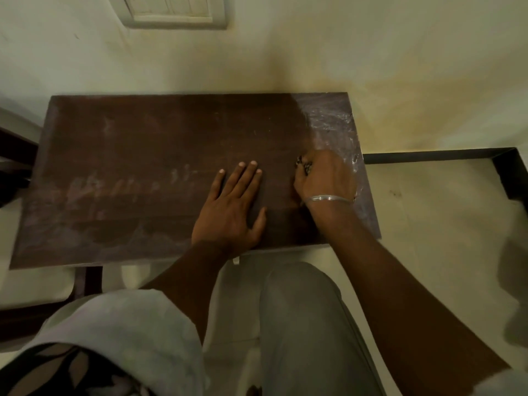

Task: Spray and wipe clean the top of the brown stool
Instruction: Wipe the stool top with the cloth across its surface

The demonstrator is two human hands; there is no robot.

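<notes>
The brown stool (143,144) has a wide rectangular top, seen from above against a wall. Pale dusty smears streak its left and front parts, and a whitish film covers its right end. My left hand (231,207) lies flat on the top near the front edge, fingers straight. My right hand (323,178), with a metal bangle at the wrist, is curled on the right part of the top and grips a small dark bunched cloth (303,164), mostly hidden under the fingers. No spray bottle is in view.
A pale wall (285,52) with a switch plate (174,10) rises behind the stool. A dark skirting strip (428,156) borders the pale floor at right. Dark furniture (14,167) stands at the left. My grey-clad knee (300,310) is just in front of the stool.
</notes>
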